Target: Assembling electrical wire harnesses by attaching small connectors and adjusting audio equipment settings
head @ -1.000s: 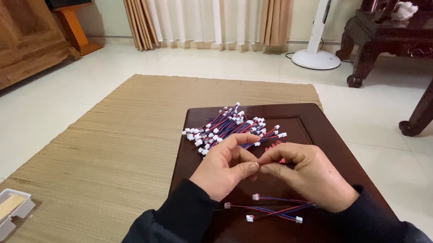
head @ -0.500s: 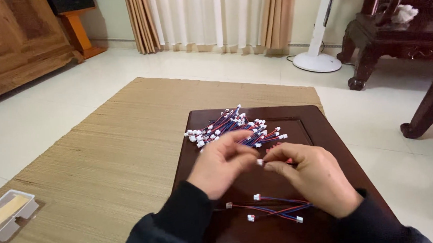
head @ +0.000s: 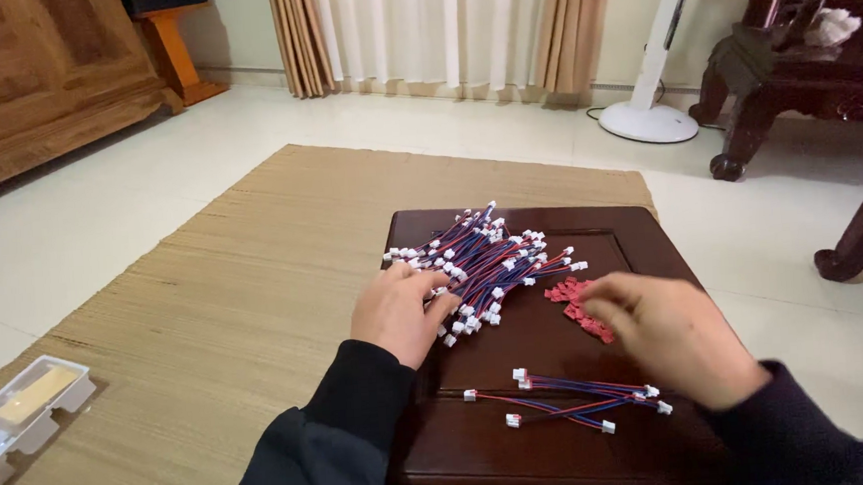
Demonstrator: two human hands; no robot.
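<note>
The left hand [head: 396,310] lies on the near edge of a big heap of short red-and-blue wire leads with white plugs [head: 483,264], fingers curled loosely into the leads as if picking one out; its grip looks narrow, though whether it has closed on a lead I cannot tell. The right hand [head: 672,333] reaches over a small pile of red plastic pieces [head: 570,299], fingertips touching them, blurred, so its grip cannot be told either. Heap and pile sit side by side in the middle of a low dark wooden surface [head: 641,235], each under its own hand, which keeps both kinds of part within easy reach. Nearer the person, a few leads [head: 571,399] lie apart from the heap, spread flat between the two dark sleeves. The surface stands on a woven straw mat [head: 236,304]; a clear plastic box [head: 18,418] rests at the mat's left edge, well apart. A white fan stand [head: 657,99] and dark carved furniture [head: 800,60] stand behind, nothing blocking either hand
</note>
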